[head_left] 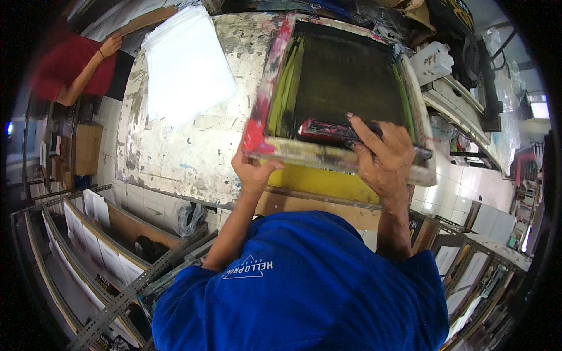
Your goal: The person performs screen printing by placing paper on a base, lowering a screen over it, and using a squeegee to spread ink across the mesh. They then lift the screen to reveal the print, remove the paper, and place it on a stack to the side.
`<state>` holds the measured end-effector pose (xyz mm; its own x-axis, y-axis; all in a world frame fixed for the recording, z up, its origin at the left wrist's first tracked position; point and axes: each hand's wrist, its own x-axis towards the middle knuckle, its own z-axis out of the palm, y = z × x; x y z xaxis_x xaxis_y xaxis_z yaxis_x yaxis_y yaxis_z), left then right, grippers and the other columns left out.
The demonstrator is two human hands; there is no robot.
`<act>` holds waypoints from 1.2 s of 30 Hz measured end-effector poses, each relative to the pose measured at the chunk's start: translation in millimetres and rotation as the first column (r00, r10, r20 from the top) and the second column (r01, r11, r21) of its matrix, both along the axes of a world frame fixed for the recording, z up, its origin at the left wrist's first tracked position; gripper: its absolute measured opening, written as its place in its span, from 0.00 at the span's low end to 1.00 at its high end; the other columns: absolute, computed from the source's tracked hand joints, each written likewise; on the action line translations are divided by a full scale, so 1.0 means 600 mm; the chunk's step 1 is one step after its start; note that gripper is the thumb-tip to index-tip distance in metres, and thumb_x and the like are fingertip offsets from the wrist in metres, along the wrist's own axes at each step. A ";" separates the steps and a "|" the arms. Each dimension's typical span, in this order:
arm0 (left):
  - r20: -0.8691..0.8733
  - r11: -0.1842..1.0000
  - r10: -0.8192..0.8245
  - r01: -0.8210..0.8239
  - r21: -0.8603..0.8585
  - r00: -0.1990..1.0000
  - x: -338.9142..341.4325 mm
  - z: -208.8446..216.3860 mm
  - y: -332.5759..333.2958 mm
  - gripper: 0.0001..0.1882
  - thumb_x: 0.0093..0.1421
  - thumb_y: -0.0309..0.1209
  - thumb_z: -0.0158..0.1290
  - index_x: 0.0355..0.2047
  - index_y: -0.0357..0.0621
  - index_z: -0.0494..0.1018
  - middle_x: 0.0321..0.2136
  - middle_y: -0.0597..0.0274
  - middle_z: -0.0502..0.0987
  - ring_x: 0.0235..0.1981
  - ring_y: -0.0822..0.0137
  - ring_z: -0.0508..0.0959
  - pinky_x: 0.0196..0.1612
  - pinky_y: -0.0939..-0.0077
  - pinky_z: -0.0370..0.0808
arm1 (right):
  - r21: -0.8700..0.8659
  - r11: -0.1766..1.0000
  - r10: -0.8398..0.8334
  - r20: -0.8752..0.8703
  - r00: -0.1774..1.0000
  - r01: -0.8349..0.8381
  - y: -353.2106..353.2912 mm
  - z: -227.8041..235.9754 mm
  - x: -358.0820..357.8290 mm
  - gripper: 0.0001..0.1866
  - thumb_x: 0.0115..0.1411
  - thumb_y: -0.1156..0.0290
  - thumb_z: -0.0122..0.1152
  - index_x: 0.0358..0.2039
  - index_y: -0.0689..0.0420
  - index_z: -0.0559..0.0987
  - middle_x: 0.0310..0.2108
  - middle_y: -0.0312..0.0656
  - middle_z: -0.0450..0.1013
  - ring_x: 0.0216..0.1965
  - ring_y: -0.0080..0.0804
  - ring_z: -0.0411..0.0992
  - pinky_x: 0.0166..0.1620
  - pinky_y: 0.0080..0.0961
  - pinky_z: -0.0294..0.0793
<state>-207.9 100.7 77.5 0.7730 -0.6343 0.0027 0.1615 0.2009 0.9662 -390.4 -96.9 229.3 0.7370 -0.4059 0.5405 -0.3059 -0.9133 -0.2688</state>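
Observation:
A screen printing frame [256, 130], its wooden rim smeared with pink, white and green ink, is in front of me on the worktable. Its mesh [351, 76] is dark, almost black, with yellow-green strips along both sides. My left hand [253, 171] grips the frame's near left corner, thumb along the near rim. Across the near end of the mesh lies an ink-stained squeegee [329, 131] with a red end. My right hand [386, 157] is closed over it, index finger stretched along its top; the palm hides part of the squeegee and rim. Something yellow [319, 182] shows under the frame.
A stack of white sheets [186, 70] lies left of the frame on the paint-spattered table [170, 158]. At the far left stands a person in a red top [70, 69]. Metal racks with boards [111, 245] flank me, and a white box [432, 62] sits at right.

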 end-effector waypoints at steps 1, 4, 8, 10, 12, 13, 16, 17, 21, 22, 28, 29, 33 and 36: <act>0.010 0.999 -0.035 0.034 0.042 0.999 -0.002 -0.031 0.018 0.57 0.38 0.29 0.79 0.67 0.34 0.62 0.54 0.56 0.75 0.51 0.65 0.77 0.56 0.69 0.75 | 0.094 0.995 -0.017 -0.009 1.000 0.018 0.002 -0.018 -0.002 0.28 0.46 0.71 0.70 0.52 0.45 0.84 0.26 0.43 0.70 0.28 0.42 0.69 0.34 0.36 0.67; 0.167 0.979 -0.119 0.087 0.185 0.979 -0.002 -0.116 0.062 0.53 0.38 0.29 0.79 0.65 0.33 0.65 0.55 0.55 0.75 0.50 0.65 0.77 0.56 0.69 0.74 | 0.374 0.927 -0.006 -0.057 0.998 0.027 -0.002 -0.093 -0.006 0.27 0.49 0.70 0.71 0.52 0.45 0.84 0.25 0.45 0.71 0.26 0.46 0.69 0.36 0.40 0.70; 0.657 0.938 -0.127 -0.125 0.322 0.743 -0.001 -0.126 0.060 0.49 0.36 0.35 0.77 0.61 0.39 0.71 0.64 0.46 0.67 0.62 0.49 0.67 0.64 0.56 0.65 | 0.425 0.902 0.074 -0.329 0.941 0.078 0.006 -0.205 -0.021 0.33 0.47 0.72 0.73 0.58 0.45 0.79 0.39 0.50 0.75 0.43 0.48 0.73 0.50 0.44 0.69; 0.684 0.900 -0.190 -0.154 0.408 0.704 0.000 -0.135 0.065 0.47 0.36 0.37 0.75 0.60 0.41 0.73 0.67 0.43 0.63 0.64 0.44 0.62 0.67 0.52 0.60 | 0.243 0.965 0.045 -0.527 0.849 0.100 0.026 -0.214 -0.011 0.37 0.47 0.71 0.73 0.62 0.42 0.76 0.44 0.48 0.74 0.49 0.45 0.71 0.55 0.47 0.63; 0.719 0.850 -0.263 -0.198 0.488 0.643 0.003 -0.123 0.063 0.46 0.37 0.36 0.74 0.60 0.41 0.73 0.67 0.42 0.62 0.64 0.43 0.62 0.67 0.51 0.59 | 0.246 0.957 -0.007 -0.518 0.855 0.156 0.024 -0.253 -0.010 0.43 0.43 0.72 0.73 0.63 0.41 0.73 0.48 0.46 0.69 0.52 0.42 0.65 0.57 0.51 0.56; 0.717 0.852 -0.258 -0.196 0.485 0.648 0.003 -0.122 0.066 0.46 0.38 0.37 0.74 0.60 0.41 0.73 0.68 0.42 0.61 0.65 0.43 0.61 0.67 0.51 0.59 | 0.220 0.963 -0.034 -0.471 0.881 0.155 0.015 -0.265 -0.006 0.43 0.41 0.72 0.72 0.63 0.41 0.74 0.47 0.46 0.69 0.51 0.42 0.65 0.57 0.51 0.56; 0.697 0.857 -0.245 -0.185 0.481 0.674 -0.001 -0.121 0.072 0.44 0.40 0.39 0.73 0.60 0.42 0.73 0.69 0.40 0.58 0.66 0.41 0.60 0.67 0.51 0.58 | 0.163 0.975 -0.077 -0.391 0.917 0.151 -0.041 -0.290 0.022 0.43 0.38 0.71 0.71 0.61 0.42 0.75 0.46 0.45 0.69 0.50 0.42 0.65 0.56 0.51 0.57; 0.685 0.858 -0.240 -0.179 0.481 0.688 0.000 -0.121 0.071 0.43 0.41 0.40 0.72 0.60 0.43 0.74 0.69 0.39 0.58 0.66 0.41 0.59 0.67 0.50 0.57 | 0.146 0.978 -0.086 -0.373 0.924 0.150 -0.071 -0.299 0.038 0.44 0.37 0.71 0.71 0.61 0.42 0.75 0.46 0.45 0.69 0.50 0.42 0.65 0.56 0.52 0.57; 0.681 0.857 -0.254 -0.167 0.488 0.687 0.002 -0.124 0.075 0.44 0.43 0.45 0.71 0.60 0.41 0.73 0.69 0.36 0.56 0.65 0.40 0.60 0.66 0.48 0.56 | 0.078 0.987 -0.115 -0.276 0.954 0.141 -0.189 -0.316 0.110 0.44 0.36 0.71 0.69 0.61 0.42 0.76 0.48 0.44 0.70 0.53 0.43 0.66 0.57 0.52 0.56; 0.672 0.853 -0.258 -0.162 0.495 0.694 0.002 -0.122 0.076 0.44 0.43 0.46 0.71 0.61 0.41 0.72 0.69 0.36 0.56 0.65 0.39 0.60 0.66 0.48 0.56 | 0.060 0.988 -0.125 -0.262 0.957 0.145 -0.219 -0.319 0.127 0.44 0.36 0.71 0.69 0.61 0.42 0.76 0.49 0.44 0.70 0.53 0.43 0.66 0.58 0.53 0.55; 0.632 0.839 -0.283 -0.134 0.528 0.721 0.001 -0.120 0.080 0.45 0.44 0.48 0.70 0.61 0.41 0.71 0.69 0.35 0.56 0.65 0.39 0.60 0.66 0.48 0.56 | -0.062 0.988 -0.150 -0.212 0.966 0.140 -0.373 -0.332 0.232 0.43 0.39 0.68 0.69 0.62 0.41 0.74 0.49 0.45 0.71 0.55 0.44 0.66 0.58 0.52 0.56; 0.627 0.836 -0.291 -0.127 0.534 0.723 0.002 -0.117 0.078 0.46 0.45 0.48 0.70 0.62 0.41 0.71 0.69 0.36 0.56 0.65 0.39 0.60 0.66 0.48 0.56 | -0.091 0.986 -0.157 -0.203 0.967 0.141 -0.393 -0.334 0.243 0.42 0.41 0.66 0.69 0.63 0.40 0.74 0.49 0.45 0.72 0.55 0.45 0.67 0.58 0.50 0.56; 0.618 0.849 -0.272 -0.119 0.515 0.737 0.000 -0.123 0.080 0.46 0.46 0.50 0.69 0.63 0.41 0.70 0.69 0.37 0.57 0.65 0.39 0.60 0.66 0.48 0.56 | -0.125 0.989 -0.104 -0.210 0.972 0.079 -0.477 -0.326 0.282 0.38 0.48 0.66 0.69 0.63 0.41 0.74 0.51 0.51 0.75 0.54 0.49 0.70 0.56 0.47 0.60; 0.641 0.868 -0.244 -0.130 0.479 0.728 -0.001 -0.125 0.081 0.47 0.47 0.53 0.69 0.63 0.42 0.70 0.66 0.40 0.62 0.63 0.42 0.62 0.65 0.49 0.57 | 0.152 0.988 0.055 -0.242 0.969 -0.018 -0.513 -0.291 0.299 0.34 0.50 0.69 0.68 0.61 0.42 0.77 0.49 0.50 0.77 0.52 0.47 0.72 0.54 0.45 0.64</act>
